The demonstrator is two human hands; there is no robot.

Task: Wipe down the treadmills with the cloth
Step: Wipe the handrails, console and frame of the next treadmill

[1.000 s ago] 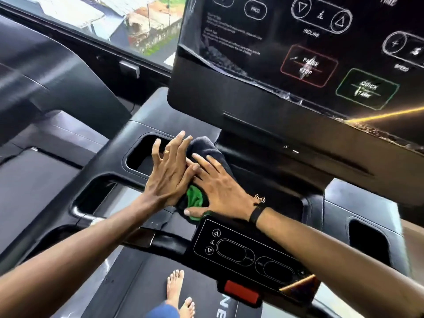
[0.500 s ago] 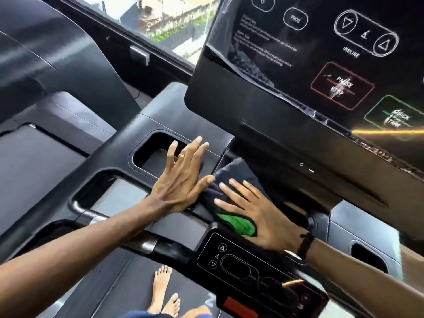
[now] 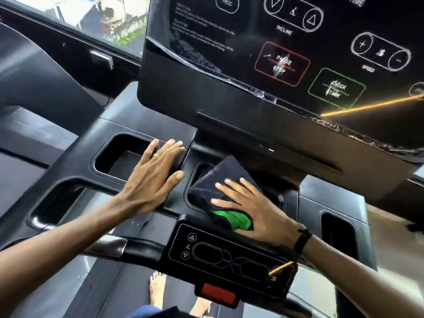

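My right hand (image 3: 259,210) lies flat, fingers straight, pressing the cloth (image 3: 220,180) into the middle tray of the treadmill (image 3: 142,120), just under the screen (image 3: 298,53). My left hand (image 3: 153,180) is flat too, holding nothing, braced beside the cup holder (image 3: 119,154). Risks: cloth bunches in the recess and skips corners; my wrist could brush the lower button panel (image 3: 220,255) or red stop key (image 3: 218,292).

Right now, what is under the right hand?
The right hand presses flat on the dark cloth, green side showing by the thumb. The cloth lies in the console's centre recess; the recess floor beneath is covered.
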